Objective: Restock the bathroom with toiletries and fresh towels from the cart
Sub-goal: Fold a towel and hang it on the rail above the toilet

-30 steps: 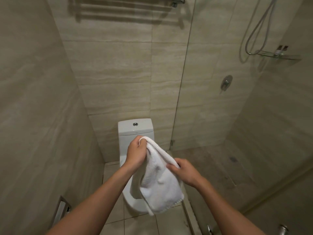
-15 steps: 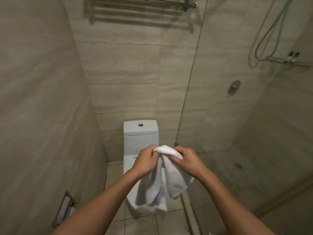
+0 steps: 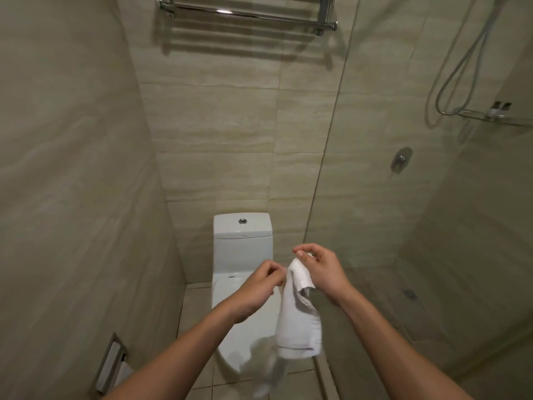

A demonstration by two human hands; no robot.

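A small white towel (image 3: 300, 321) hangs in front of me over the toilet (image 3: 242, 241), its lower end blurred. My right hand (image 3: 323, 272) grips the towel's top corner, with the index finger lifted off it. My left hand (image 3: 259, 287) is just to the left, fingers curled and pinching the towel's upper edge. A chrome towel rack (image 3: 245, 14) is fixed high on the back wall and carries no towel.
A glass shower partition (image 3: 331, 140) stands to the right of the toilet. Behind it are a shower hose (image 3: 461, 67), a valve (image 3: 401, 160) and a glass shelf with small bottles (image 3: 499, 109). A recessed paper holder (image 3: 112, 362) sits low in the left wall.
The towel went from spread between both hands to bunched at its top, hanging mostly from my right hand. My view tilted up, bringing the towel rack fully into sight.
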